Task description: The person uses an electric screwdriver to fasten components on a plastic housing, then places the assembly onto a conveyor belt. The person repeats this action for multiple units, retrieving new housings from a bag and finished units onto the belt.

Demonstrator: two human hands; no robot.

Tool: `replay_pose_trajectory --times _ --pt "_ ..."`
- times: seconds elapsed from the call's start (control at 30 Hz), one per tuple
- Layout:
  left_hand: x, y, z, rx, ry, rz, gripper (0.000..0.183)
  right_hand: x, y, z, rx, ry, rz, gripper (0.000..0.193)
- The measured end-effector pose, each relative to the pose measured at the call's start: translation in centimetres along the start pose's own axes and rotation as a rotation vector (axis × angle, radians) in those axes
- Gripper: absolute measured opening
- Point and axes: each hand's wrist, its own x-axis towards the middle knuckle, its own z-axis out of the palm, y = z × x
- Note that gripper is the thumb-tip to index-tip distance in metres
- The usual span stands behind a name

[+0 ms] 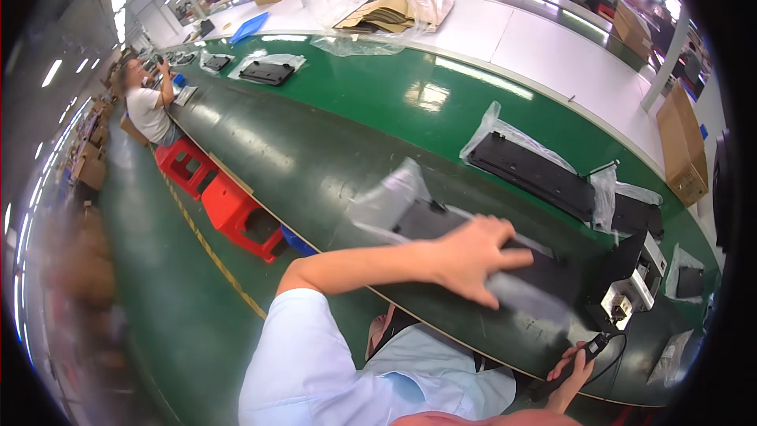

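Observation:
My left hand (479, 259) reaches across the bench, fingers spread, over a long flat black panel (430, 222). A clear plastic bag (392, 196) lies partly under and around that panel; motion blurs both. Whether my fingertips touch the panel I cannot tell. Near the bench's front edge, my right hand (582, 377) is closed around a black corded electric screwdriver (561, 379). Just beyond it stands a black box-shaped machine (631, 280) with a bright metal front, possibly a screw feeder.
Farther back on the green belt (378, 95) lie another black panel (530, 175) on plastic and a shorter one (635, 214). A cardboard box (683, 146) stands at right. Red stools (236, 214) line the bench at left, where a person (150, 99) works.

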Motion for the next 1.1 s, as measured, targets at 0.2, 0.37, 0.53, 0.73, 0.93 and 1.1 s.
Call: replay_pose_trajectory --times 0.2,0.37,0.53,0.73,0.93,1.1 --pt "1.1 5.4 8.5 -0.023 -0.107 0.114 0.096 0.3 -0.7 -3.0 -0.041 0.138 -0.004 0.035" --pt "3.8 7.4 13.4 0.038 -0.028 0.197 0.098 0.0 -1.7 -7.0 0.015 0.289 -0.059 0.041" --pt "7.1 8.9 17.7 0.045 0.000 0.215 0.095 2.0 0.1 -9.7 0.065 0.350 -0.116 0.046" --pt "6.6 10.5 15.4 0.100 0.065 0.259 0.059 1.4 -1.6 -8.7 0.205 0.313 -0.006 0.045" --pt "6.2 10.8 15.3 -0.011 -0.170 0.173 0.028 2.3 -1.4 -8.8 0.333 0.250 -0.010 0.048" --pt "8.0 10.1 15.1 0.108 -0.035 0.193 0.055 1.8 -2.9 -9.6 0.333 0.270 -0.062 0.044"
